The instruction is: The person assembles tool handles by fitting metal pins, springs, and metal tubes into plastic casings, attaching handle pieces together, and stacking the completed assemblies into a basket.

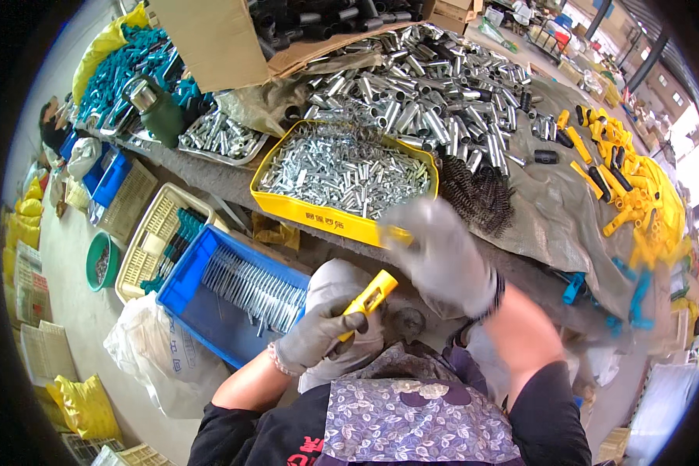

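Observation:
My left hand point(318, 335), in a grey glove, is closed around a yellow plastic handle point(374, 293) with a slot cut in its side. The handle is tilted, its upper end pointing up to the right. My right hand point(439, 252), also gloved, is smeared by motion at the front right corner of a yellow tray point(318, 217); its fingers cannot be made out. Many small metal pins point(342, 175) fill that tray, with springs at its back. Just right of the tray lies a heap of dark coil springs point(480, 198).
Shiny metal tubes point(419, 101) are heaped behind the tray. Yellow handles point(637, 186) lie at the right, teal handles point(128, 74) at the far left. Below the table edge, a blue bin point(202, 314) holds metal rods beside a cream basket point(132, 268). A green bottle point(159, 116) stands back left.

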{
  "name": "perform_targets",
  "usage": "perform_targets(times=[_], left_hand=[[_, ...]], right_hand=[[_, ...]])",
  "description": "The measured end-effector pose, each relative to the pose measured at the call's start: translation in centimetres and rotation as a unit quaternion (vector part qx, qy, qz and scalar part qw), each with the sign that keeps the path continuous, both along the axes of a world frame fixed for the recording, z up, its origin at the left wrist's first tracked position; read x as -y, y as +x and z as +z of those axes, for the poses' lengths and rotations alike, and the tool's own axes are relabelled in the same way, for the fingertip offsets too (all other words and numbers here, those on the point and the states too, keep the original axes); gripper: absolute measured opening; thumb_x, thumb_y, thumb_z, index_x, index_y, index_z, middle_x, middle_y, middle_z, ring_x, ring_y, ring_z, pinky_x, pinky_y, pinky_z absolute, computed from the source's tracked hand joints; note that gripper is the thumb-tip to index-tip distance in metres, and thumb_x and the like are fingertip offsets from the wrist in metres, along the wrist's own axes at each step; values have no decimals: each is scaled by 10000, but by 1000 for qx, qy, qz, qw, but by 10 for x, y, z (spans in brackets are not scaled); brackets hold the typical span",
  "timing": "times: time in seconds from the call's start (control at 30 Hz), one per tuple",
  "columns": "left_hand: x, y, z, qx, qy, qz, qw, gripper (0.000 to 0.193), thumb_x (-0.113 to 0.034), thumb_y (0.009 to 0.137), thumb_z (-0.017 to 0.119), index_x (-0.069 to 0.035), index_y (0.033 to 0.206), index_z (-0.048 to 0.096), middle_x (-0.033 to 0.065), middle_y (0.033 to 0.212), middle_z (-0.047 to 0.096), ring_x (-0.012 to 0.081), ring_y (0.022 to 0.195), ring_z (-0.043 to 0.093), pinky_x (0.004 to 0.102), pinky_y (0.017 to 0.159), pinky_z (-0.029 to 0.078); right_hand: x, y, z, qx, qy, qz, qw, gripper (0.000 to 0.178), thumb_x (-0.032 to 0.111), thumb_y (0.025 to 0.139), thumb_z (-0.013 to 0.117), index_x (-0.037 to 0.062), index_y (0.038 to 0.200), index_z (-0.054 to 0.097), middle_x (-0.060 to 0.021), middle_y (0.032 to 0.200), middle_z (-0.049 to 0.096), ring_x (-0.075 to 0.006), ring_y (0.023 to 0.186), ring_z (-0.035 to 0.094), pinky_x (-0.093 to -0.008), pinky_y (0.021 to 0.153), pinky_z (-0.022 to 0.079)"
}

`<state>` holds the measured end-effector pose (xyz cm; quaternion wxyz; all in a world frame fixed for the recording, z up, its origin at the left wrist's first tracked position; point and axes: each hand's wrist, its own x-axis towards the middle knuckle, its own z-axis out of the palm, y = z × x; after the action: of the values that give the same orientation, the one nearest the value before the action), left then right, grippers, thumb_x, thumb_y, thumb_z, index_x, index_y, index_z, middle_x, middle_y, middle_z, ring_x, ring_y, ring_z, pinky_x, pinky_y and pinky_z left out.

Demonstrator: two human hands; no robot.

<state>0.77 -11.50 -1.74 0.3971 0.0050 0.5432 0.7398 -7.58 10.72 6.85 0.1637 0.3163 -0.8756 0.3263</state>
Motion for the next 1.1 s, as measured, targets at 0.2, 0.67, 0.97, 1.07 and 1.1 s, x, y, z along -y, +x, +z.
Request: perform_targets(times=[0.2, 0.67, 0.97, 1.07, 1.1], left_hand=[[-4, 5, -11, 25, 15, 36, 999, 598, -395, 941, 645, -22, 1377, 478, 38, 891, 589, 80, 472, 479, 212, 401, 360], [19, 10, 0, 20, 46, 112, 992, 490, -348, 969, 612, -33, 1329, 506, 50, 892, 582, 85, 511, 504, 210, 399, 367], [18, 13, 6, 44, 37, 92, 994, 482, -294, 923, 655, 14, 1262, 504, 63, 878, 586, 100, 480, 495, 221, 390, 354], [15, 14, 5, 51, 33, 81, 995, 515, -278, 925, 655, 17, 1308, 479, 58, 885, 583, 99, 493, 500, 220, 398, 361], [14, 15, 6, 52, 32, 80, 995, 515, -278, 925, 655, 17, 1308, 479, 58, 885, 583, 99, 493, 500, 220, 398, 361]], right_hand=[[35, -117, -32, 121, 279, -74, 950, 287, 229, 810, 710, 20, 1004, 680, -211, 973, 686, -351, 963, 659, -426, 854, 507], [23, -64, 9, 208, 0, -68, 976, 200, 182, 840, 675, 18, 954, 666, -177, 889, 699, -273, 866, 681, -347, 824, 516], [18, 52, -42, 292, -92, 41, 951, 164, 40, 848, 681, 39, 1009, 653, -129, 944, 641, -245, 874, 640, -334, 803, 509], [21, 49, -54, 112, -12, 64, 992, 158, 33, 778, 698, 40, 927, 648, -125, 918, 601, -306, 860, 607, -392, 779, 505], [22, 49, -56, 79, 12, 71, 994, 135, 60, 754, 692, 46, 878, 640, -112, 916, 593, -291, 864, 600, -392, 759, 495]])
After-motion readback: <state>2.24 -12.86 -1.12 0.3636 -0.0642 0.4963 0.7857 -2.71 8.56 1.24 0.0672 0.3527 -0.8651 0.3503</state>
